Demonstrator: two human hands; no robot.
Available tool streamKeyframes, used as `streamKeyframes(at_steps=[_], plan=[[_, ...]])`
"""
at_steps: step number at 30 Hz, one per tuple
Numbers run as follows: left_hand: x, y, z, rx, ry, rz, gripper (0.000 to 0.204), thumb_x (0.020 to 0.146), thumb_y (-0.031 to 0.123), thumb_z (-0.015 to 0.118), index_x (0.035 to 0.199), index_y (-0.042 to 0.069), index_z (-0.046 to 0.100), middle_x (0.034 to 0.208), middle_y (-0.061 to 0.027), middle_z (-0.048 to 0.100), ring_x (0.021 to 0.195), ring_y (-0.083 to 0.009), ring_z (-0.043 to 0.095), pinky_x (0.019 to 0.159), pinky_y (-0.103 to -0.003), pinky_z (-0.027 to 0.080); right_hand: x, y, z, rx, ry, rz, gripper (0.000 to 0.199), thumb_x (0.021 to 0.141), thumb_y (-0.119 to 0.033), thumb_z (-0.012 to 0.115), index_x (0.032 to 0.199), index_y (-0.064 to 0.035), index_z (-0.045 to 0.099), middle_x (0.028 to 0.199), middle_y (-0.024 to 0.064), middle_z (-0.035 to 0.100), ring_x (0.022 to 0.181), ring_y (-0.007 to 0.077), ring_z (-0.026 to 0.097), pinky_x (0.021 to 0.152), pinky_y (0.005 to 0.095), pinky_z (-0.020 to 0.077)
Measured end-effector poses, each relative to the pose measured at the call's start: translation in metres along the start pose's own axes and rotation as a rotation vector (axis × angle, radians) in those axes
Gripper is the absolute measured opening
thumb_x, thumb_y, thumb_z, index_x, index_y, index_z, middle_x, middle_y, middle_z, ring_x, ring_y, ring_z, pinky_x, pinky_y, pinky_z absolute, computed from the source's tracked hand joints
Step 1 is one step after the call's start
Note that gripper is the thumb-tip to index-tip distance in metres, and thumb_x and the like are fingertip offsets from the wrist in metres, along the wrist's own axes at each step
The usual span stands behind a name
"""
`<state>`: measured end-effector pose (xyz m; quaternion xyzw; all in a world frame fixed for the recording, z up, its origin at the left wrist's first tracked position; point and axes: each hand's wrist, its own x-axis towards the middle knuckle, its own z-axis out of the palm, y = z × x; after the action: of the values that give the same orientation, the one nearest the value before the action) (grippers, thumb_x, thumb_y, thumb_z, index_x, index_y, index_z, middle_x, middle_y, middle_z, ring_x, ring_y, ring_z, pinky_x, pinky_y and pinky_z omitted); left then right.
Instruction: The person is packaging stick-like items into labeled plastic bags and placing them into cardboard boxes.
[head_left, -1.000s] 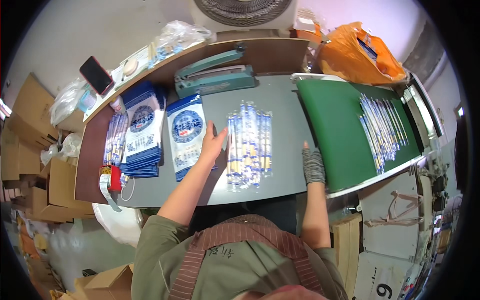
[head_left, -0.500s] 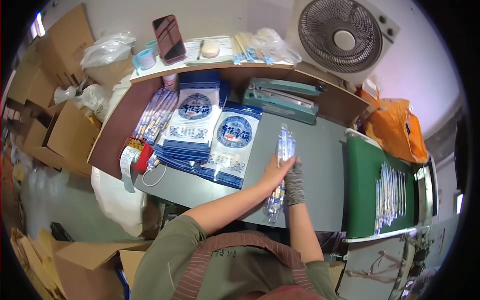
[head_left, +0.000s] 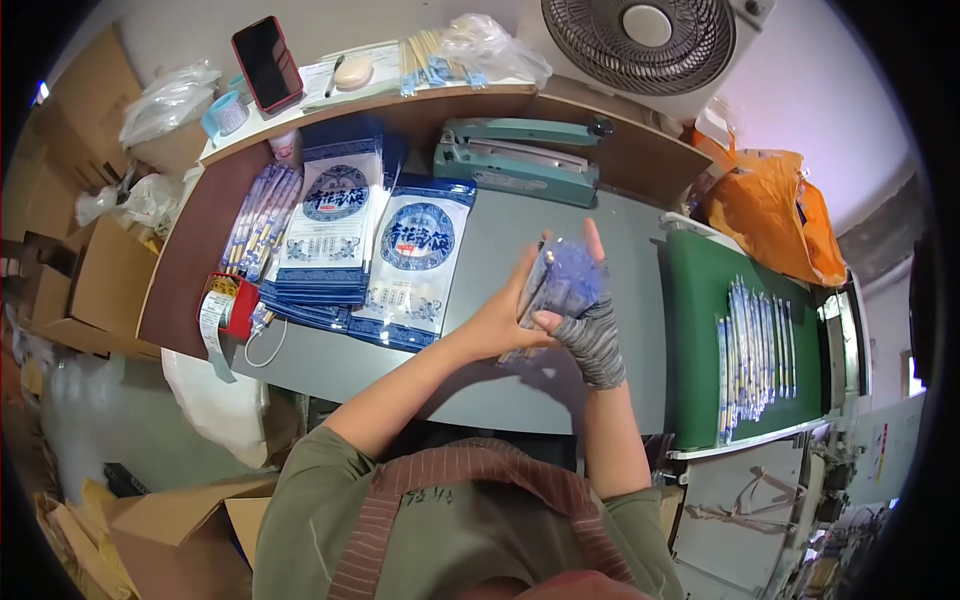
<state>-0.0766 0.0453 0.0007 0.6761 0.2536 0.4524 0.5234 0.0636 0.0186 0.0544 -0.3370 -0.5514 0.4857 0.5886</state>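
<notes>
Over the grey tabletop I hold a bundle of wrapped chopsticks point(head_left: 562, 282) in clear plastic with blue ends, tilted and partly blurred. My left hand point(head_left: 505, 312) is closed round its left side. My right hand point(head_left: 585, 325), in a grey fingerless glove, presses from the right with its thumb across the bundle and one finger pointing up. To the left lie a single white-and-blue printed bag point(head_left: 408, 265) and a stack of similar bags point(head_left: 325, 225). More wrapped chopsticks point(head_left: 262, 225) lie beyond the stack.
A teal heat sealer point(head_left: 515, 165) stands at the back of the table point(head_left: 635, 370). Right of it, a green conveyor belt point(head_left: 695, 330) carries a row of wrapped sticks point(head_left: 755, 350). A red tape dispenser point(head_left: 238, 305) sits front left. Phone point(head_left: 268, 65) and fan point(head_left: 650, 40) are behind.
The bundle has been lifted off the table and tilted, its end now facing up toward me. My right hand has turned, its thumb now across the bundle. The whole view has shifted.
</notes>
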Motion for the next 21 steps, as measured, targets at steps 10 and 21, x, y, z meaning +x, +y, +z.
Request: streamKeyframes(at_steps=[10, 21], plan=[[-0.083, 0.014, 0.031, -0.544, -0.395, -0.398, 0.035, 0.08, 0.026, 0.073, 0.101, 0.001, 0.06, 0.086, -0.005, 0.062, 0.077, -0.0141, 0.059, 0.072, -0.03, 0.049, -0.017, -0.029, 0.014, -0.289, -0.067, -0.046, 0.08, 0.07, -0.035, 0.077, 0.134, -0.0006, 0.044, 0.124, 0.015, 0.054, 0.106, 0.0215, 0.057, 0.086, 0.0337, 0.0483], [-0.145, 0.018, -0.223, 1.206, 0.426, -0.136, 0.036, 0.089, 0.025, 0.059, 0.118, 0.005, 0.058, 0.122, -0.0157, 0.056, 0.116, -0.032, 0.052, 0.095, -0.04, 0.043, -0.045, 0.049, 0.05, 0.254, -0.096, 0.759, 0.028, 0.074, -0.028, 0.071, 0.081, -0.0037, 0.06, 0.072, 0.0098, 0.064, 0.063, 0.0186, 0.064, 0.059, 0.0304, 0.0543]])
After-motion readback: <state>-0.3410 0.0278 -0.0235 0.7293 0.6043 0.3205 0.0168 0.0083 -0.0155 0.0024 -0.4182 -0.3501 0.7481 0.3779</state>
